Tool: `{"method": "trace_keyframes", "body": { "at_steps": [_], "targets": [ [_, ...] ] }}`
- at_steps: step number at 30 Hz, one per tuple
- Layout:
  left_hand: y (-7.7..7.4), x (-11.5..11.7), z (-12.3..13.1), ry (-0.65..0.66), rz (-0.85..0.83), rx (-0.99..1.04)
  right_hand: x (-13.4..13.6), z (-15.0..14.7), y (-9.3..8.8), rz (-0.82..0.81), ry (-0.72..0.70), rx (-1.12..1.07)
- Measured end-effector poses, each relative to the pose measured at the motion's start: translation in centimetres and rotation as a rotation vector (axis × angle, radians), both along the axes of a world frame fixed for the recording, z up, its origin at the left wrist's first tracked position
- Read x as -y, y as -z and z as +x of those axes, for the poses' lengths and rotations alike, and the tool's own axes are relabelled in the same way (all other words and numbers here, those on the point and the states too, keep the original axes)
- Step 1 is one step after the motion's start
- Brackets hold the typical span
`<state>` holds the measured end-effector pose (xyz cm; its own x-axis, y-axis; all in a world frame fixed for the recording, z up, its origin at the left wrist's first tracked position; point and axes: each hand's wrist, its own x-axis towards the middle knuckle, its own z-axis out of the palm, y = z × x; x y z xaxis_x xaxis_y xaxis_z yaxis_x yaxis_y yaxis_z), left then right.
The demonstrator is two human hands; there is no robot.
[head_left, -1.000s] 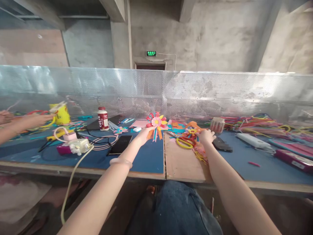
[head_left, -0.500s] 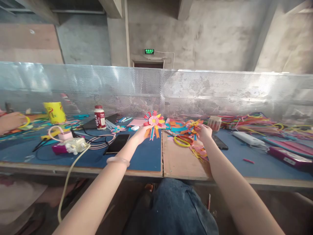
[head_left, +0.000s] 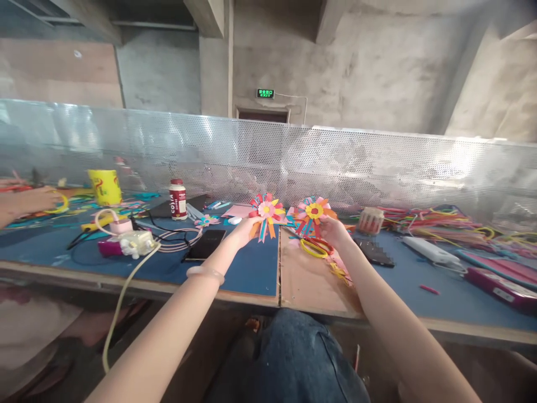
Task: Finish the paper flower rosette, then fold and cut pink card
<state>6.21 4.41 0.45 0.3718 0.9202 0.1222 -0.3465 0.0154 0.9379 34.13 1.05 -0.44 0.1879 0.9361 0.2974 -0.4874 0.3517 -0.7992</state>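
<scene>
My left hand (head_left: 242,230) is closed on a paper flower (head_left: 265,211) with red, pink, yellow and blue looped petals, held upright above the blue table top. Just to its right, my right hand (head_left: 333,230) grips a second paper flower (head_left: 312,212) with a yellow centre and pink, blue and red petals. The two flowers stand side by side, a small gap between them. Below my right hand a yellow ring (head_left: 314,249) and coloured paper scraps (head_left: 338,270) lie on a brown board (head_left: 310,282).
A black phone (head_left: 206,245), a red-capped bottle (head_left: 178,200), a yellow cup (head_left: 104,187) and a white device with cables (head_left: 135,244) sit to the left. Coloured strips (head_left: 436,217), a white box (head_left: 432,251) and a magenta case (head_left: 501,280) lie right. Another person's hand (head_left: 31,200) works far left. A perforated metal screen (head_left: 377,162) backs the table.
My right hand lifted the second paper flower from the pile and brought it up and left, beside the one in my left hand. The left hand stayed about where it was.
</scene>
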Motion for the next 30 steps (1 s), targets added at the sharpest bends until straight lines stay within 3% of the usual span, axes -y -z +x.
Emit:
{"method": "trace_keyframes", "body": {
  "at_steps": [13,22,30],
  "targets": [
    [0.0,0.6,0.0,0.086,0.056,-0.048,1.8,-4.9,-0.2,-0.081,-0.280,0.018],
    [0.4,0.0,0.0,0.078,0.146,0.005,1.4,-5.5,0.4,-0.069,-0.260,-0.020],
    [0.9,0.4,0.2,0.213,0.190,-0.028,0.8,-6.0,1.2,-0.102,-0.279,-0.005]
  ]
}}
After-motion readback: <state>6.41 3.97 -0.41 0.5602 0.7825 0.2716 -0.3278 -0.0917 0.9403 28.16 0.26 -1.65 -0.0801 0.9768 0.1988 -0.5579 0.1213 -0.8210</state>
